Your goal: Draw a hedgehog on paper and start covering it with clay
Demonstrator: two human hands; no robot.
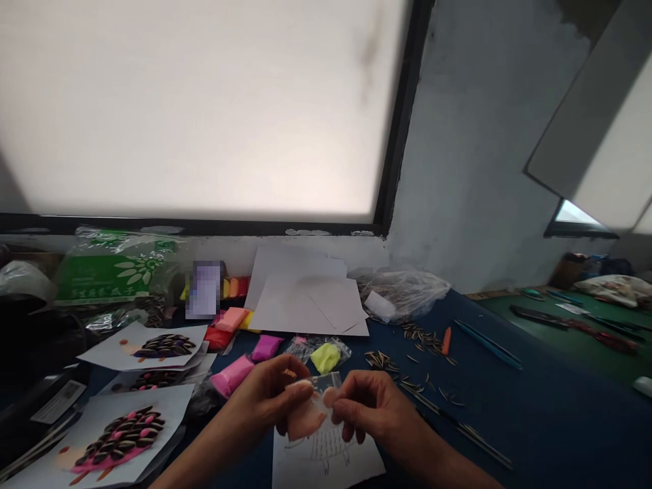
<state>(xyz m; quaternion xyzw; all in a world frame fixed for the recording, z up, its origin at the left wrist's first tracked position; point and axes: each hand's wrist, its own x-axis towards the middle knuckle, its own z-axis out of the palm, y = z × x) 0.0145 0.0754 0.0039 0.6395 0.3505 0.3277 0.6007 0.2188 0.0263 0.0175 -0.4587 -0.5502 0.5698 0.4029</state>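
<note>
A dark blue worktop [534, 407] runs below a large frosted window [204, 102]. Both forearms are cut off by the lower edge. The left hand [265, 397] and right hand [369, 407] meet over a white sheet with a pencil sketch [326, 458], whose drawing is partly hidden. Between the pinching fingers [300, 386] of both hands sits a small clear plastic packet of peach-coloured clay [310, 411]; its outline is blurred. Just beyond the fingers lies a yellow clay packet [326, 356].

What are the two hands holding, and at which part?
Both the left hand and the right hand pinch a small clear packet of peach clay by its upper edge.
</note>
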